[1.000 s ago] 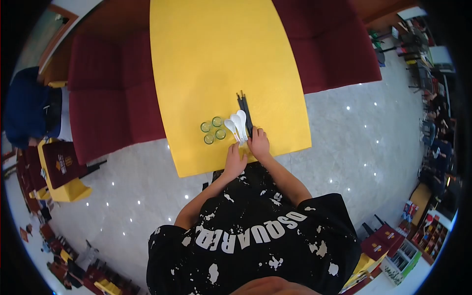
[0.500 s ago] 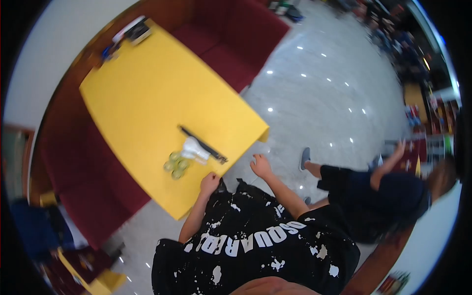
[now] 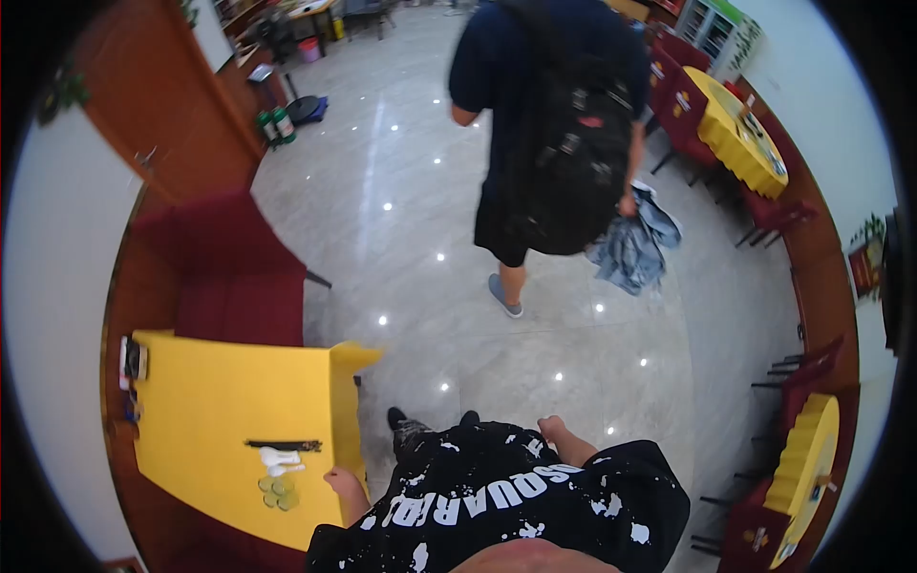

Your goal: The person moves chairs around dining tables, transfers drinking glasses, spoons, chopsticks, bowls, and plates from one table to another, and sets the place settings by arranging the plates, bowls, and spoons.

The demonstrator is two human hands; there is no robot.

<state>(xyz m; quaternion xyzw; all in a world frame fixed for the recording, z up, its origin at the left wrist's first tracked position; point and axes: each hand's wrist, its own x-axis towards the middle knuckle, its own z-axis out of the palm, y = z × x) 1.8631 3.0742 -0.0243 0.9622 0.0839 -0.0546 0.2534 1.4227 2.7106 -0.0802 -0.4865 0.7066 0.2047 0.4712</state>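
My left hand (image 3: 340,480) hangs beside the front edge of a yellow-covered table (image 3: 210,392), its fingers curled in with nothing seen in them. Lying on the table close to that hand are a bundle of dark chopsticks (image 3: 304,446), white spoons (image 3: 281,462) and several greenish glass cups (image 3: 278,494). At my right side, my right hand (image 3: 551,430) is over the floor, empty, with its fingers loosely bent and slightly apart. It touches nothing that I can see.
A person with a black backpack (image 3: 573,162) stands ahead, holding grey-blue clothing (image 3: 635,244). A maroon bench (image 3: 239,296) adjoins the table. Yellow-covered tables (image 3: 712,124) and maroon chairs line the right wall. A brown door (image 3: 158,105) is at the left.
My view has swung right, away from the table, which now sits lower left. The other person has moved from my right to ahead of me. Both hands are lower in view.
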